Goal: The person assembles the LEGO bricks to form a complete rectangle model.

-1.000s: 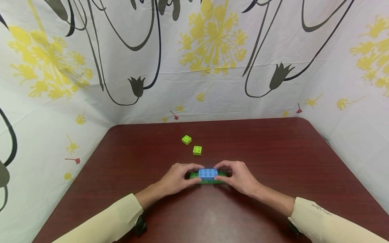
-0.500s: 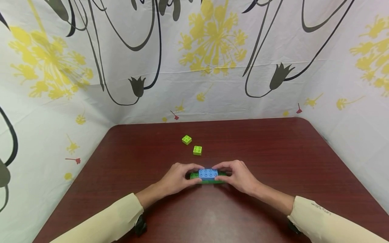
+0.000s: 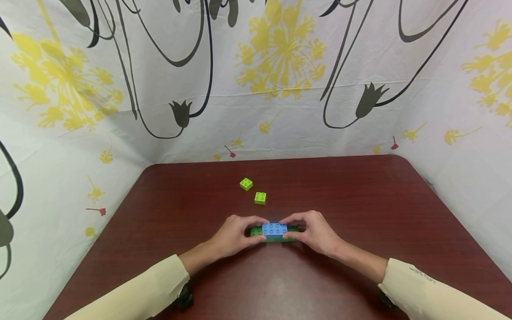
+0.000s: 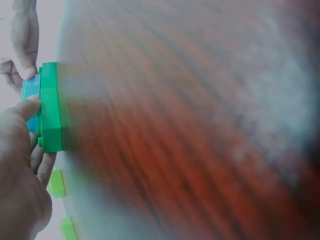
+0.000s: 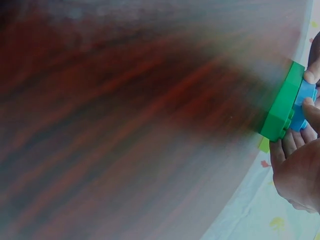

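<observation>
A blue eight-stud building brick (image 3: 274, 230) sits across two green bricks (image 3: 256, 232) that lie end to end on the table. My left hand (image 3: 234, 234) pinches the blue brick's left end between the thumb in front and fingers behind. At its right end, my right hand (image 3: 318, 235) grips it the same way. In the left wrist view a seam shows between the green bricks (image 4: 51, 120), with the left thumb (image 4: 31, 102) against the blue side. The right wrist view shows the right thumb (image 5: 308, 104) on the blue brick, over the green bricks (image 5: 282, 105).
Two lime-green four-stud bricks, one nearer (image 3: 260, 198) and one farther (image 3: 246, 184), lie apart on the dark red wooden table (image 3: 340, 191) beyond the hands. A patterned white cloth (image 3: 248, 124) hangs behind the table and along both sides.
My right fingertips have shifted slightly left along the blue brick. My left hand and the bricks look almost the same.
</observation>
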The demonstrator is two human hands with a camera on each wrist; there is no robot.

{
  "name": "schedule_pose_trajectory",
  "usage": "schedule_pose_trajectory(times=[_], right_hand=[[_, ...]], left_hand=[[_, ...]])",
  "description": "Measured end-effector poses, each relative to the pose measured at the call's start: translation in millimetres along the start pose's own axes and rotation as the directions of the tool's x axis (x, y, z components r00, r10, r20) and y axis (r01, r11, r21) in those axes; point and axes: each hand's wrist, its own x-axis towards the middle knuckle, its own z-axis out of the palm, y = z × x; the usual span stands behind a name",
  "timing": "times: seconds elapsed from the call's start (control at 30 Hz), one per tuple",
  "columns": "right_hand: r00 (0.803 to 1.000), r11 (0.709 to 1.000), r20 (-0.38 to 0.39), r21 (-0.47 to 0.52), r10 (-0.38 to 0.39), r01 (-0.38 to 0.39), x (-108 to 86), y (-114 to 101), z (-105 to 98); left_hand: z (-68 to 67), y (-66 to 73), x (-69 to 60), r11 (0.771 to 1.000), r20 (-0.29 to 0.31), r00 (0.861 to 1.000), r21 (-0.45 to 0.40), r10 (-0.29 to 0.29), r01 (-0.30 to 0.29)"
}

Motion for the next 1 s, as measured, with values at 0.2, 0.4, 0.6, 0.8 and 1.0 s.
schedule_pose_trajectory(times=[0.2,0.4,0.6,0.8,1.0], right_hand=[[1.000,1.000,0.004,-0.004,0.000,0.000,-0.3,0.5,0.4],[1.000,1.000,0.016,-0.002,-0.009,0.009,1.1,-1.0,0.3],[1.000,1.000,0.028,0.018,-0.011,0.010,1.8,-0.6,-1.7],[0.999,1.000,0.035,0.024,-0.006,0.006,2.1,-0.3,-2.2],[0.999,0.999,0.050,0.030,-0.020,0.019,3.0,-2.4,-3.0]], left_hand=[[-0.1,0.9,-2.0,1.000,0.001,1.000,-0.002,0.004,-0.004],[-1.2,2.3,-3.6,1.000,-0.004,1.000,0.004,0.000,0.000],[-1.0,4.3,-2.5,0.999,-0.008,1.000,0.035,0.003,-0.003],[-2.0,6.9,-2.3,0.998,0.017,1.000,0.053,-0.023,0.022],[-4.3,11.5,-0.6,1.000,0.002,1.000,0.028,-0.013,0.012]])
